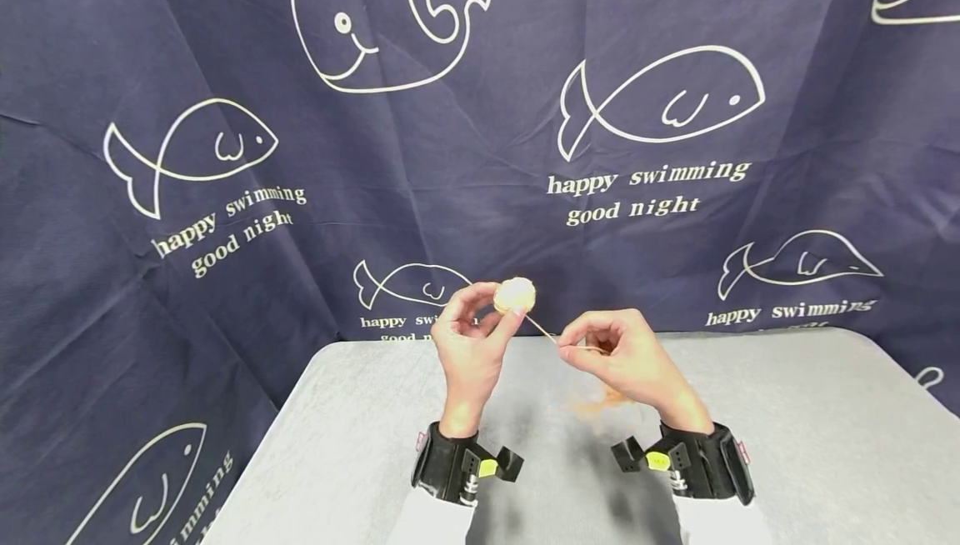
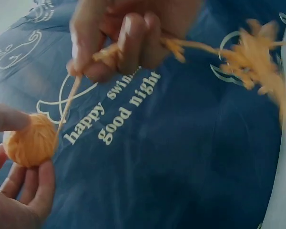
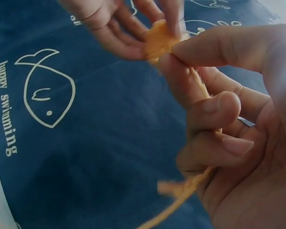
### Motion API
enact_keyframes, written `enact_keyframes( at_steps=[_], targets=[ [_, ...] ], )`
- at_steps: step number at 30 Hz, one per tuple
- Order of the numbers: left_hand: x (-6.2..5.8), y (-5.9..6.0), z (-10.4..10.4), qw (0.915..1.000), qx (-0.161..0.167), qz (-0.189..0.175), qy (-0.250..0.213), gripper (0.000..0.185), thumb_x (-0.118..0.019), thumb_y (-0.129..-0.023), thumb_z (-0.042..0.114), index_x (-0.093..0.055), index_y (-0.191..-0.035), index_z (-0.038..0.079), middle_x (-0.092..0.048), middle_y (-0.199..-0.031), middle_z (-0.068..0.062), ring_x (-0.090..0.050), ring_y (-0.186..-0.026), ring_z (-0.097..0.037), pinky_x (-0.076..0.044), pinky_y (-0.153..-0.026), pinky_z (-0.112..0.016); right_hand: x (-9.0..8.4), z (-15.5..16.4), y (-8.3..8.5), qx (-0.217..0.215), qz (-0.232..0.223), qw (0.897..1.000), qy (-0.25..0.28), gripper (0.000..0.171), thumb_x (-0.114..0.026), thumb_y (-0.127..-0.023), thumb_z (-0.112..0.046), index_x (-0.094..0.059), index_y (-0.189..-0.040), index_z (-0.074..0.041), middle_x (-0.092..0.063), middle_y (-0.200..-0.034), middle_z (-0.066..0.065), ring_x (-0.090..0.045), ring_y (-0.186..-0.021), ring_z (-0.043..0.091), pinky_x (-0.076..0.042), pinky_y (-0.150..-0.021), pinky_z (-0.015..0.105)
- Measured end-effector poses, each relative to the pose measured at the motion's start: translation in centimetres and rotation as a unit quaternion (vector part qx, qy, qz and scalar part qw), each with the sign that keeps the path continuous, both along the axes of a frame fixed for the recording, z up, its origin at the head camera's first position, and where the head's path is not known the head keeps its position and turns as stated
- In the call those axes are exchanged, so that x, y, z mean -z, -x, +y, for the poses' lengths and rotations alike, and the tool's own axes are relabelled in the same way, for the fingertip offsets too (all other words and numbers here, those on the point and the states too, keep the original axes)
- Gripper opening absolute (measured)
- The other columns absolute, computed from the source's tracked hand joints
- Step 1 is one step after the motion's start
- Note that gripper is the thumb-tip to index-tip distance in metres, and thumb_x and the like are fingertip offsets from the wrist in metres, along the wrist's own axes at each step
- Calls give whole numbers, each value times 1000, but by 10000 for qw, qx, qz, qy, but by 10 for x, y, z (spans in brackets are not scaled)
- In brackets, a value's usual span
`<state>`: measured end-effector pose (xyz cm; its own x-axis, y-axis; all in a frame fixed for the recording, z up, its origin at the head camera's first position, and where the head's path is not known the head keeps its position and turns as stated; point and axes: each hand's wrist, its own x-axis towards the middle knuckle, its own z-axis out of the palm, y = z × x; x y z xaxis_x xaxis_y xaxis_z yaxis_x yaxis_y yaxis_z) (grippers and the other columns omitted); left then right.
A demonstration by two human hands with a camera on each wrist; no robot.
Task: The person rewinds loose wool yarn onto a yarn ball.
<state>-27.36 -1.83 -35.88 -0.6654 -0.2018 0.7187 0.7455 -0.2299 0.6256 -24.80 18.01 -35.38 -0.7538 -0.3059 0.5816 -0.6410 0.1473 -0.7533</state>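
Behind the grey table (image 1: 787,412) hangs a dark blue whale cloth (image 1: 675,220), and the left hand (image 1: 468,345) pinches a small yarn ball (image 1: 515,295) held up above the table while the right hand (image 1: 626,357) pinches its strand (image 1: 542,330), with a loose yarn pile (image 1: 600,402) on the table, so I think much winding is left.

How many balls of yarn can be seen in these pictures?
1. The small orange yarn ball is held by the left hand above the table; the right hand pinches its strand. The loose yarn below is no ball.
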Motion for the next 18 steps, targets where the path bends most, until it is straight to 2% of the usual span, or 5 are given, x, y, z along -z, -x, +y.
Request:
enact_keyframes(
  at_steps=[4,6,9,14,18],
  targets=[
    [5,2,-3,9931,-525,49,1046,30,-82,-72,-12,-70,-99,-5,-67,-101,-19,-68,-90,-25,-63,-75,-36,-3,1,-4,-61,251,9994,227,17,-77,-82,5,-76,-89,-10,-48,-58,-1,-38,-47,7,-29,-36,25],
    [7,1,-3,9843,-652,-32,1640,29,-81,-70,-10,-71,-95,-1,-67,-99,-14,-69,-87,-25,-63,-73,-36,-4,2,-4,-115,366,9984,418,19,-76,-82,8,-76,-91,-8,-48,-57,0,-37,-46,9,-28,-36,27],
    [8,-1,-3,9665,-554,-253,2492,26,-81,-69,-7,-71,-91,2,-67,-96,-9,-70,-82,-22,-63,-72,-33,-4,4,-4,-188,356,9962,768,18,-74,-81,13,-75,-92,-2,-51,-59,1,-38,-47,9,-28,-37,29],
    [7,-6,-4,9299,105,-572,3631,24,-79,-67,-5,-71,-87,6,-66,-90,-1,-68,-79,-12,-61,-73,-26,-4,9,-2,-14,-100,9900,1404,10,-74,-83,11,-71,-91,6,-67,-72,1,-50,-56,6,-38,-45,22],
    [4,-9,-6,9041,1211,-510,4066,27,-78,-68,-9,-71,-88,7,-65,-90,0,-65,-81,-9,-61,-76,-26,-4,11,1,-84,-270,9762,2152,10,-70,-85,14,-71,-90,5,-69,-74,2,-46,-53,11,-33,-43,23]
  ],
)
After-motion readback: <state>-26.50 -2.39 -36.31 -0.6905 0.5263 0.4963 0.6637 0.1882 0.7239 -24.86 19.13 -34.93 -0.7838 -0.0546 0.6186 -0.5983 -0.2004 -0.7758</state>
